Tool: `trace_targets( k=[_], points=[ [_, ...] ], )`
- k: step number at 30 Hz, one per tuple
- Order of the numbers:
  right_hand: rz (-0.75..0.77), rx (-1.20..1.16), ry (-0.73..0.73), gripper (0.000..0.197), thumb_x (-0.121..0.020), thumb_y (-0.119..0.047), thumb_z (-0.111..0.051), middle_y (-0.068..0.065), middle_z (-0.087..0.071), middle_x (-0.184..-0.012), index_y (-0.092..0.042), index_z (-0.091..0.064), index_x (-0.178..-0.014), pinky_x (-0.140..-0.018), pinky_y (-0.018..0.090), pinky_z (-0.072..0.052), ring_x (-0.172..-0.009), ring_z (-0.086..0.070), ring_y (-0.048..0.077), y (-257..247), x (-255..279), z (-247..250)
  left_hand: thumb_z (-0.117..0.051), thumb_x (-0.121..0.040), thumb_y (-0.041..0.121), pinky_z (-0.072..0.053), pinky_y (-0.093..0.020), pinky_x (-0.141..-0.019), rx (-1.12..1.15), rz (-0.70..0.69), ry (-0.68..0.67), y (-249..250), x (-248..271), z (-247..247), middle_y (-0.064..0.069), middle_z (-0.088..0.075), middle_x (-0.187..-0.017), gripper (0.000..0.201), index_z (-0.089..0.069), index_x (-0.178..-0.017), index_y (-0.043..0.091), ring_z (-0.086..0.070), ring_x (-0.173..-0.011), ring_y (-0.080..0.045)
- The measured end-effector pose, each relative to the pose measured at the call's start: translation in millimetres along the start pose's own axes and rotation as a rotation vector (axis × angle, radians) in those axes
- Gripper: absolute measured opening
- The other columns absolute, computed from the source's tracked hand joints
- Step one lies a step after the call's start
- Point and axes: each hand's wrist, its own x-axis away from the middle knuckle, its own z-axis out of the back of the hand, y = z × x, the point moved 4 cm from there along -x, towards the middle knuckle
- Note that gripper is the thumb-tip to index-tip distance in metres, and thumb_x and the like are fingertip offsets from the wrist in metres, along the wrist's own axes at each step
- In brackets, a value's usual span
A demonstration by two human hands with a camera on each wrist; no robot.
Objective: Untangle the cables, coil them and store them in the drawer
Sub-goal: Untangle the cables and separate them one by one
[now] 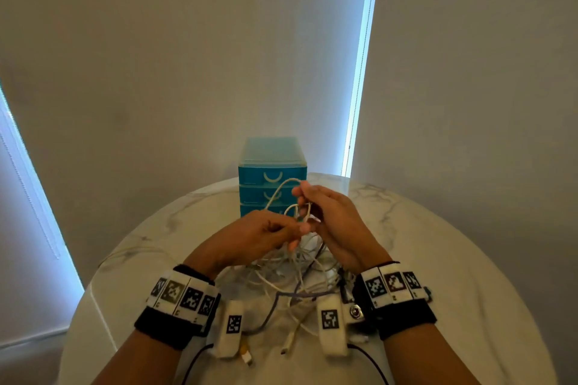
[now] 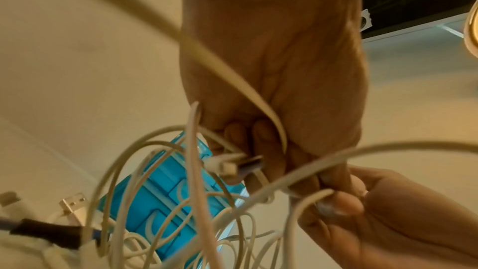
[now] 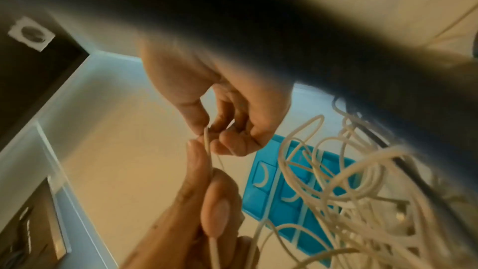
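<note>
A tangle of mostly white cables (image 1: 281, 272) lies on the round marble table (image 1: 453, 259), with a purple strand (image 1: 300, 294) through it. Both hands are raised above the heap. My right hand (image 1: 305, 197) pinches a thin white cable (image 3: 207, 140) between thumb and fingers, and a loop (image 1: 281, 186) arches up from it. My left hand (image 1: 297, 230) grips the same cable just below, thumb (image 3: 216, 212) pressed on it. Its curled fingers (image 2: 258, 140) also hold a white connector with a purple plug (image 2: 232, 166). The blue three-drawer unit (image 1: 270, 166) stands behind the hands, its drawers closed.
Loose USB plugs (image 1: 287, 344) lie near the table's front edge, between my wrists. One pale cable (image 1: 137, 251) trails off to the left edge of the table. A wall and window blinds stand close behind the drawer unit.
</note>
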Motion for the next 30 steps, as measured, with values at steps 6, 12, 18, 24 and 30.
trace_targets(
  k=[6,12,18,24,30],
  points=[
    [0.001,-0.524,-0.048,0.047,-0.115,-0.037,-0.046,-0.002,-0.035,-0.062,0.001,-0.066,-0.135,-0.068,0.03,-0.053,-0.058,-0.05,0.011,-8,-1,1,-0.055,-0.105,0.058,-0.04,-0.017,-0.063,-0.013,-0.042,0.184,-5,0,8,0.012,-0.06,-0.064,0.047,-0.075,-0.08,0.024,-0.052,-0.061,0.0],
    [0.105,-0.746,0.051,0.039,-0.115,-0.026,-0.04,-0.003,-0.046,-0.073,-0.005,-0.062,-0.14,-0.047,0.02,-0.038,-0.057,-0.04,0.007,-14,-6,36,-0.054,-0.112,0.033,-0.05,-0.024,-0.061,0.252,0.008,0.44,-26,7,31,0.001,-0.061,-0.075,0.025,-0.076,-0.11,0.021,-0.057,-0.064,-0.012],
    [0.126,-0.667,0.06,0.041,-0.113,-0.023,-0.046,-0.006,-0.04,-0.072,-0.012,-0.057,-0.152,-0.046,0.023,-0.023,-0.055,-0.026,0.008,-20,-2,44,-0.043,-0.113,0.0,-0.056,-0.025,-0.067,0.787,-0.031,0.632,-50,11,47,-0.007,-0.065,-0.121,0.033,-0.061,-0.14,0.007,-0.065,-0.088,-0.02],
    [0.214,-0.434,-0.098,0.045,-0.115,-0.016,-0.039,0.0,-0.046,-0.074,-0.034,-0.06,-0.15,-0.049,0.024,-0.029,-0.057,-0.031,0.01,-33,8,21,-0.039,-0.113,-0.003,-0.062,-0.019,-0.073,1.374,-0.049,0.76,-50,14,58,-0.016,-0.056,-0.15,0.053,-0.044,-0.159,0.023,-0.078,-0.109,-0.019],
    [0.193,-0.25,-0.022,0.043,-0.112,-0.011,-0.04,0.001,-0.053,-0.082,-0.025,-0.069,-0.141,-0.051,0.027,-0.024,-0.06,-0.034,0.011,-28,4,17,-0.03,-0.117,0.046,-0.026,-0.015,-0.033,1.268,0.142,0.712,-61,15,50,-0.006,-0.076,-0.099,0.059,-0.048,-0.153,0.003,-0.033,-0.036,-0.005]
  ],
)
